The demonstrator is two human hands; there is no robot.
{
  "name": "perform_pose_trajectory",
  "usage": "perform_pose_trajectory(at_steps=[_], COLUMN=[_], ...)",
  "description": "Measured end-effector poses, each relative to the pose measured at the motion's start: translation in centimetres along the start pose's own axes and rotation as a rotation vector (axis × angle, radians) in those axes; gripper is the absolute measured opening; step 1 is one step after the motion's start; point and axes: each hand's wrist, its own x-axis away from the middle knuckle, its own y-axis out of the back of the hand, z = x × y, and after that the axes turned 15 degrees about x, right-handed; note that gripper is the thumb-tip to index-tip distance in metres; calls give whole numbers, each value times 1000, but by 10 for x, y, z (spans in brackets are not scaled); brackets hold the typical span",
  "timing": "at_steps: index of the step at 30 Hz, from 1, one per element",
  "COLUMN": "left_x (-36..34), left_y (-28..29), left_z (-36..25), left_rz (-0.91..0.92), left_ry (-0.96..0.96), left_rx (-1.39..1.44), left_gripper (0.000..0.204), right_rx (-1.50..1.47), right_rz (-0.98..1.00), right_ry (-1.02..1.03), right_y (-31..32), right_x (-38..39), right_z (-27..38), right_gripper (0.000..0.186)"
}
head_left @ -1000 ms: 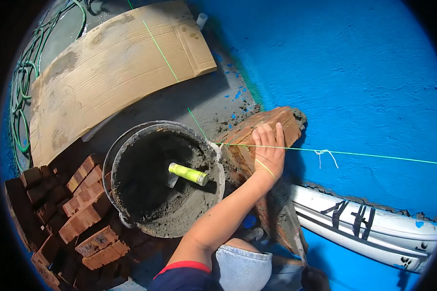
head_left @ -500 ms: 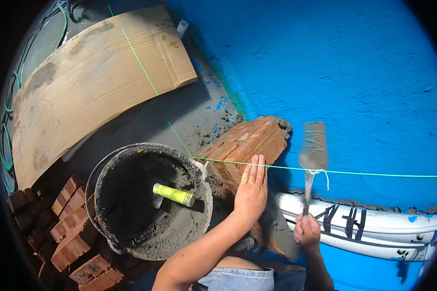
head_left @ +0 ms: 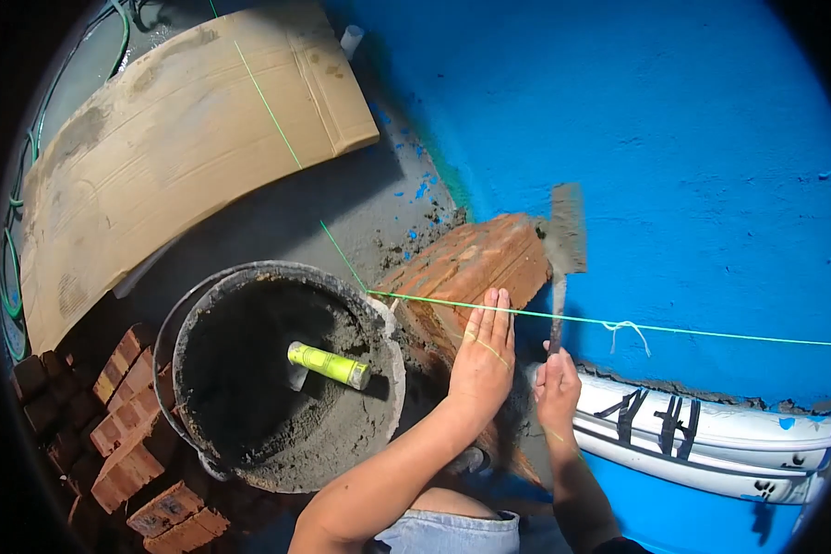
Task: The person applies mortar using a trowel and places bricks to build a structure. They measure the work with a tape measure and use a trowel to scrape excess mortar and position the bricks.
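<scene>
My left hand (head_left: pixel 480 355) lies on the red brick (head_left: pixel 475 258), fingers extended, at the taut green string (head_left: pixel 711 334) that crosses it. Gripped in my right hand (head_left: pixel 556 388) is a trowel (head_left: pixel 563 222), its mortar-smeared blade at the brick's right end, against the blue wall (head_left: pixel 674 166); the blade is slightly blurred. Grey mortar shows around that end of the brick and below it. A knotted loop hangs from the string right of the handle. Left of my left hand stands a bucket (head_left: pixel 383 434) of mortar with a yellow cylindrical handle (head_left: pixel 328 365) lying inside.
A cardboard sheet (head_left: pixel 185 138) covers the upper left, with green hoses (head_left: pixel 14 282) past it. Loose red bricks (head_left: pixel 125 452) are piled at lower left. Taped white pipes (head_left: pixel 729 443) run along the wall's foot at right, and a short white pipe (head_left: pixel 351 42) stands at the top.
My right hand and trowel have risen from the lower right to the brick's end. My left hand has moved down the brick to the string, its fingers straightened.
</scene>
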Motion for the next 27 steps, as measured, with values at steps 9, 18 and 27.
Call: perform_pose_trajectory(at_steps=[9,18,27], left_x=[1,51,56], left_y=[2,32,29], left_z=[2,-17,-14], left_rz=[-34,-19,44], left_ry=[-1,98,66], left_rx=[21,-64,-99], left_gripper=[53,50,57], right_rx=[-36,-81,-76], right_rz=[31,37,45], right_ry=[-49,-120,-35], right_y=[-2,8,-8], right_x=[13,40,62], right_z=[-4,8,-3], right_gripper=[37,41,40])
